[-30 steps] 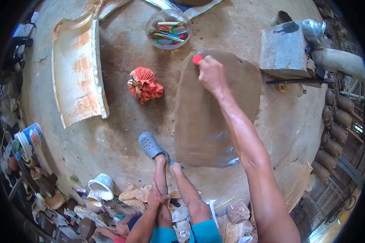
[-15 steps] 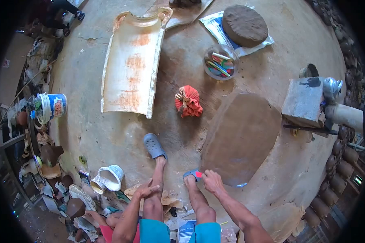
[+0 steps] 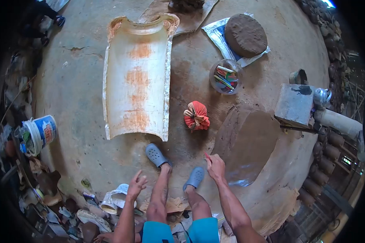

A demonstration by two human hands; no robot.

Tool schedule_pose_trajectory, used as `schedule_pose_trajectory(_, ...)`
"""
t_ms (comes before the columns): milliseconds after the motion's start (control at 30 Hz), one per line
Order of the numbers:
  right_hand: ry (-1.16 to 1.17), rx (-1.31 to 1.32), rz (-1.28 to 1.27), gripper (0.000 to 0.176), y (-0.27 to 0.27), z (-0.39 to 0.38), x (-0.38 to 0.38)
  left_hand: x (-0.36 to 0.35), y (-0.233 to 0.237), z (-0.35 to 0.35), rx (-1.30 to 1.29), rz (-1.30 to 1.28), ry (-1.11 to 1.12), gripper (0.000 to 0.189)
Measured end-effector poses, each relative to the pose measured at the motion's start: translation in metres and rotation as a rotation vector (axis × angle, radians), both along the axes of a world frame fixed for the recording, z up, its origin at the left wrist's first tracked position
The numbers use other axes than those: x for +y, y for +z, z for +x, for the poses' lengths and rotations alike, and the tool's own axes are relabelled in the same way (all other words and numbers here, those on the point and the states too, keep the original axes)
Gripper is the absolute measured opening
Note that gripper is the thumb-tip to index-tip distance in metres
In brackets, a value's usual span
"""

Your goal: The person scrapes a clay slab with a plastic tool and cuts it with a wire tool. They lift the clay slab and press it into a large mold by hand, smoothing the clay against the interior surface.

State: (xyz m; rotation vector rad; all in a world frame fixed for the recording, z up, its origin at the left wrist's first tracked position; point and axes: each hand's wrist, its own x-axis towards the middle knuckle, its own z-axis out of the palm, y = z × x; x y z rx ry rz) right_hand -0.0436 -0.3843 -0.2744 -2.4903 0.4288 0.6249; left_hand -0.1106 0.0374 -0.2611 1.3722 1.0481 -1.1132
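The right hand (image 3: 215, 167) is closed in a pinching grip on a small red tool (image 3: 207, 156), of which only a thin tip shows above the fingers. It is held just at the near edge of the flat clay slab (image 3: 251, 141) that lies on the floor (image 3: 77, 101). The left hand (image 3: 136, 185) is released, fingers spread, and holds nothing beside the left knee.

In my judgement the main risk is the slab itself. Its near part shines as if wet, so a hard or tilted stroke of the tool could gouge it or tear the thin edge. The right clog (image 3: 195, 178) stands very near that edge, and a small step could dent the clay. The thin tool may also slip out of wet fingers.
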Motion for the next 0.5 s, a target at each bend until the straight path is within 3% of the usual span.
schedule_pose_trajectory(33, 0.009, 0.0, 0.002, 0.016, -0.003, 0.016, 0.01, 0.01, 0.003, 0.015, -0.089, 0.039, 0.11, 0.072)
schedule_pose_trajectory(200, -0.018, -0.045, -0.018, 0.017, -0.021, 0.091, 0.025, 0.044, -0.004, 0.049, -0.123, 0.161, 0.103, 0.069)
schedule_pose_trajectory(367, -0.036, -0.02, -0.076, 0.02, -0.038, 0.17, 0.012, 0.033, -0.014, 0.053, -0.041, 0.226, 0.103, 0.065)
schedule_pose_trajectory(500, 0.037, 0.028, -0.113, 0.022, -0.1, 0.253, 0.004, 0.016, -0.028, 0.104, -0.091, 0.354, 0.086, 0.061)
